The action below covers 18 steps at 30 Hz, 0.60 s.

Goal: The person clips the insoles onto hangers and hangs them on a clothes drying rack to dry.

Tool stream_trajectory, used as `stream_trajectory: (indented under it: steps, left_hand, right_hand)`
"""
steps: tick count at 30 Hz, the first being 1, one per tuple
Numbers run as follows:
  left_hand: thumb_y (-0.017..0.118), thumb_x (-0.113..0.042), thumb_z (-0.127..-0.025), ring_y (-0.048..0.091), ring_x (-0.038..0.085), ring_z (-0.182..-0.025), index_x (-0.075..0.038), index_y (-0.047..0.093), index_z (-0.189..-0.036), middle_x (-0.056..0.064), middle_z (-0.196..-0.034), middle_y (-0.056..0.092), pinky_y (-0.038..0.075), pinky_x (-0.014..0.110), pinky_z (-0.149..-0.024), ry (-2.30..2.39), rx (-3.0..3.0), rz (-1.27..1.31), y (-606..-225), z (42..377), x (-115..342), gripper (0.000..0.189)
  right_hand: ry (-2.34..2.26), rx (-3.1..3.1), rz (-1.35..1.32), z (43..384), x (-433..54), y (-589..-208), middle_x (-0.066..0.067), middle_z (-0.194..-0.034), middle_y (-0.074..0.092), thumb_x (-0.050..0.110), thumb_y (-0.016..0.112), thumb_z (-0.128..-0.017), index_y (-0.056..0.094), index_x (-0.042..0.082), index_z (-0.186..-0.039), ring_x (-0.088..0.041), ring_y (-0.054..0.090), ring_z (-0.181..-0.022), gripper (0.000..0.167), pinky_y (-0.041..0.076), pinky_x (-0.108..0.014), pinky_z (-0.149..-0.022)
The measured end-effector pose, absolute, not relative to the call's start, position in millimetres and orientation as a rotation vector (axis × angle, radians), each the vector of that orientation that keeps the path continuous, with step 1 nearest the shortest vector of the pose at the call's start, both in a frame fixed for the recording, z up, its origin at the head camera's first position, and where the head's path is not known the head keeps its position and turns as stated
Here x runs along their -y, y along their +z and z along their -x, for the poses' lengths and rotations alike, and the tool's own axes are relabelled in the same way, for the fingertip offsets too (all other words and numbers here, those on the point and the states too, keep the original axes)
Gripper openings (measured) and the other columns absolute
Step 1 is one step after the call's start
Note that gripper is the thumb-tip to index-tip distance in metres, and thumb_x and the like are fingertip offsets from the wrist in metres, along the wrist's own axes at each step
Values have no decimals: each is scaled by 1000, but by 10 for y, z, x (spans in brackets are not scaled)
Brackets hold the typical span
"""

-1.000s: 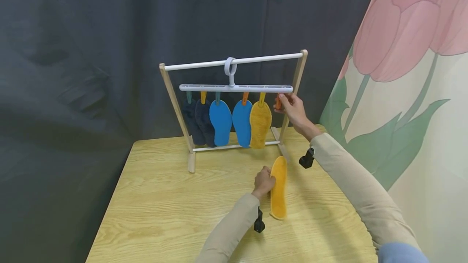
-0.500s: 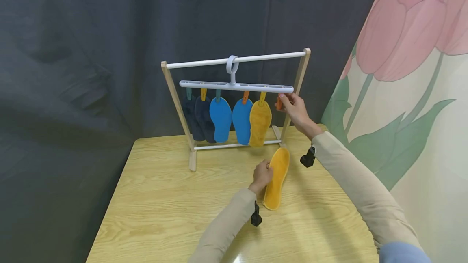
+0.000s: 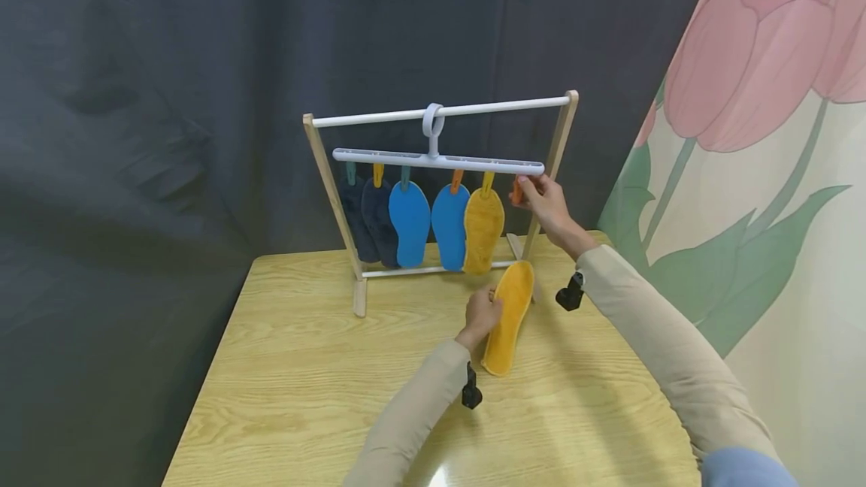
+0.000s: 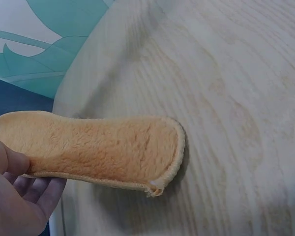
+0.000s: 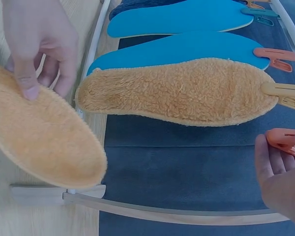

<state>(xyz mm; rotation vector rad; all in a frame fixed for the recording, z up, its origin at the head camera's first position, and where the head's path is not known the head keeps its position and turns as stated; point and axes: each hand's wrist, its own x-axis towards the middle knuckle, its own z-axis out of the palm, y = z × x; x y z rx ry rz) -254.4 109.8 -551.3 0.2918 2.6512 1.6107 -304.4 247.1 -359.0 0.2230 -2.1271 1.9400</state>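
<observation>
My left hand (image 3: 483, 312) pinches a fuzzy yellow insole (image 3: 512, 318) by its long edge, thumb on the face, in front of the rack. In the left wrist view the insole (image 4: 103, 147) shows its fleecy side and a stitched rim. Up at the hanger's right end, my right hand (image 3: 549, 209) grips an orange clothespin (image 3: 518, 190). Nothing hangs from that clothespin (image 5: 284, 139) in the right wrist view. Beside it a matching yellow insole (image 3: 483, 231) hangs from a yellow clothespin (image 3: 487, 184). The held insole's upper end is well below the gripped clothespin.
A pale hanger (image 3: 440, 161) hooks over the white top bar (image 3: 379, 118) of a wooden rack. Two blue insoles (image 3: 410, 224) and two dark navy ones (image 3: 380, 220) hang clipped to its left. The wooden table (image 3: 304, 367) lies below; a dark curtain (image 3: 169, 96) stands behind.
My left hand has raised the yellow insole toward the rack and turned it so more of its face shows. The right hand stays at the orange clothespin; the hanger's right end sits slightly lower.
</observation>
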Motion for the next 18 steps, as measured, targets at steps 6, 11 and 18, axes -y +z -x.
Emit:
stream_trajectory:
  steps: [6, 11, 18]
  left_hand:
    - [57, -3, -95, 61, 16, -78, -2, 67, -119, 6, -93, 67, 51, 31, -67, 1693, -2593, -317, -5312, 2577, -1111, 26]
    - [59, -3, -95, 61, 15, -79, -1, 66, -119, 7, -95, 67, 51, 28, -66, 1742, -2593, -341, -5139, 2626, -1137, 25]
    - [61, -3, -95, 63, 19, -87, -2, 65, -121, 8, -100, 67, 53, 31, -71, 1783, -2575, -286, -4929, 2710, -1082, 26]
  right_hand:
    - [1943, 2134, -231, 3044, -2471, -3557, -12, -96, 60, 19, 46, -106, 52, -9, -116, -26, 61, -94, 30, 53, -33, -87]
    - [1920, 2153, -224, 3014, -2474, -3515, -13, -97, 60, 19, 47, -106, 56, -5, -111, -24, 59, -87, 26, 51, -39, -91]
    - [1916, 2177, -190, 2980, -2446, -3481, -13, -100, 61, 21, 48, -106, 57, -4, -111, -22, 60, -91, 27, 51, -39, -93]
